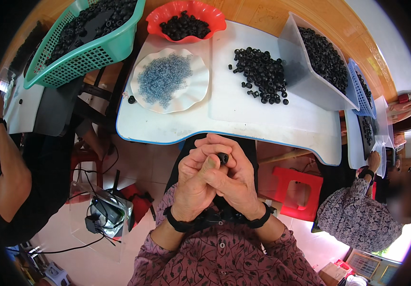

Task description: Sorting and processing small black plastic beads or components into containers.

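Note:
Over my lap, just off the table's front edge, my left hand (192, 183) and my right hand (238, 178) are brought together with fingers bent. Between the fingertips of both is a small black hollow cylinder (222, 158), its open end showing; the rest of it is hidden. On the white table (167, 126) beyond them, a scalloped white plate (197, 94) carries a heap of small translucent blue-grey rings (165, 78). To its right lies a loose pile of black hollow pieces (262, 76) that look much like the one I hold.
A red bowl (154, 21) of black pieces stands at the back. Far left is a green basket (88, 62), far right a clear bin (305, 66), both full of black pieces. Red stools (295, 193) and cables flank me; people sit at both sides.

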`<act>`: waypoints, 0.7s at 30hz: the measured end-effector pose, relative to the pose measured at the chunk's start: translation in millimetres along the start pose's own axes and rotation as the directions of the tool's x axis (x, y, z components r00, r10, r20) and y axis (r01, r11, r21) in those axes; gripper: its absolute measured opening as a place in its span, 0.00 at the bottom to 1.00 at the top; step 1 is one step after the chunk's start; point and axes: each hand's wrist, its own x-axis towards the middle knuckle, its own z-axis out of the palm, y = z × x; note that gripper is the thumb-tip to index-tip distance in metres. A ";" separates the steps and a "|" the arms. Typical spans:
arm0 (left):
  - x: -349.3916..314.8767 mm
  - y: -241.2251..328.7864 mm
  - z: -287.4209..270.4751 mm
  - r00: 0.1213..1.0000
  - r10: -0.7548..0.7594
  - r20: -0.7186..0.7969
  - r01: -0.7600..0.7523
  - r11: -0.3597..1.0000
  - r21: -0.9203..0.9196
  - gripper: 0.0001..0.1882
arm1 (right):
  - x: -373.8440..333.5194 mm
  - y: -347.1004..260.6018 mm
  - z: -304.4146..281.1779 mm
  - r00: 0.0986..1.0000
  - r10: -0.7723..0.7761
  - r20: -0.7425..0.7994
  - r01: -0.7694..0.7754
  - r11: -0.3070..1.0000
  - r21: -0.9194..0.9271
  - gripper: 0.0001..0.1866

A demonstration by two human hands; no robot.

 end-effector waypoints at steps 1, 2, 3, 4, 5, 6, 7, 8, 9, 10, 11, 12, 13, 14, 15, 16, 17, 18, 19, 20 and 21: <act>-0.4 0.8 0.0 1.000 -0.003 0.002 0.003 1.000 0.000 0.19 | -0.2 0.9 -0.9 1.000 -0.001 -0.003 0.001 1.000 0.000 0.30; -0.8 3.1 -0.2 0.999 -0.029 0.035 0.031 0.999 -0.041 0.19 | 0.2 2.5 -2.4 1.000 -0.008 0.010 0.008 0.999 -0.043 0.29; -0.8 4.5 -0.7 0.996 -0.055 0.069 0.060 0.995 -0.082 0.19 | 0.4 3.8 -3.9 1.000 -0.014 0.022 0.016 0.996 -0.087 0.29; -0.3 5.5 -2.5 0.996 -0.053 0.068 0.059 0.995 -0.081 0.19 | 0.7 4.5 -2.6 1.000 -0.014 0.024 0.016 0.996 -0.085 0.29; 1.3 5.0 -5.8 0.995 -0.028 0.097 0.035 0.997 -0.067 0.19 | 1.0 5.2 -0.9 0.998 -0.044 0.034 0.047 0.994 -0.094 0.30; 2.3 4.1 -9.7 0.992 -0.004 0.125 0.010 0.999 -0.054 0.19 | 1.3 5.3 0.2 0.996 -0.073 0.044 0.077 0.992 -0.103 0.30; 3.1 2.4 -15.4 0.992 -0.005 0.127 0.012 0.999 -0.053 0.19 | 2.5 3.9 -0.8 0.996 -0.075 0.042 0.079 0.992 -0.103 0.30; 4.0 0.6 -21.7 0.989 -0.013 0.145 0.023 0.997 -0.068 0.19 | 4.2 1.7 -2.7 0.992 -0.092 0.087 0.106 0.978 -0.177 0.30; 4.4 -0.3 -24.9 0.987 -0.020 0.161 0.034 0.996 -0.083 0.19 | 4.8 -0.5 -4.6 0.985 -0.105 0.133 0.136 0.959 -0.248 0.31; 4.4 0.5 -23.3 0.987 -0.019 0.159 0.033 0.996 -0.081 0.19 | 4.6 -1.3 -6.0 0.985 -0.105 0.134 0.136 0.960 -0.245 0.31; 4.2 1.6 -19.8 0.988 -0.019 0.151 0.031 0.997 -0.076 0.20 | 4.3 -2.3 -7.6 0.972 -0.197 0.131 0.229 0.924 -0.306 0.30; 4.0 2.6 -18.3 0.990 -0.019 0.142 0.029 0.997 -0.070 0.20 | 3.7 -3.7 -9.7 0.948 -0.287 0.134 0.317 0.875 -0.365 0.29; 4.4 3.2 -20.1 0.990 -0.017 0.140 0.027 0.997 -0.070 0.20 | 2.2 -6.6 -13.7 0.948 -0.287 0.136 0.317 0.876 -0.364 0.29; 5.0 3.8 -23.0 0.988 -0.048 0.144 0.066 0.991 -0.118 0.20 | 0.1 -10.5 -18.8 0.933 -0.317 0.169 0.359 0.810 -0.464 0.27; 5.3 4.4 -24.9 0.986 -0.079 0.149 0.104 0.981 -0.167 0.20 | -1.3 -14.3 -21.4 0.917 -0.343 0.205 0.398 0.730 -0.556 0.25; 5.8 4.9 -24.3 0.986 -0.080 0.149 0.105 0.981 -0.166 0.20 | -2.0 -21.2 -20.3 0.920 -0.330 0.211 0.390 0.724 -0.569 0.21; 6.1 5.6 -23.2 0.985 -0.093 0.142 0.118 0.977 -0.176 0.20 | -3.0 -20.8 -21.8 0.920 -0.331 0.210 0.390 0.724 -0.569 0.21; 6.3 5.8 -22.5 0.985 -0.106 0.136 0.130 0.974 -0.186 0.20 | -4.1 -19.6 -23.3 0.918 -0.331 0.220 0.396 0.720 -0.570 0.21; 6.6 5.3 -22.4 0.985 -0.106 0.137 0.130 0.974 -0.186 0.20 | -4.8 -19.1 -24.1 0.915 -0.331 0.231 0.403 0.715 -0.572 0.20; 7.0 4.1 -22.8 0.983 -0.109 0.150 0.137 0.971 -0.196 0.20 | -4.5 -21.8 -20.2 0.909 -0.361 0.207 0.412 0.707 -0.575 0.19; 7.2 3.0 -23.5 0.980 -0.111 0.164 0.144 0.968 -0.206 0.19 | -4.3 -22.0 -20.6 0.909 -0.362 0.207 0.413 0.707 -0.575 0.19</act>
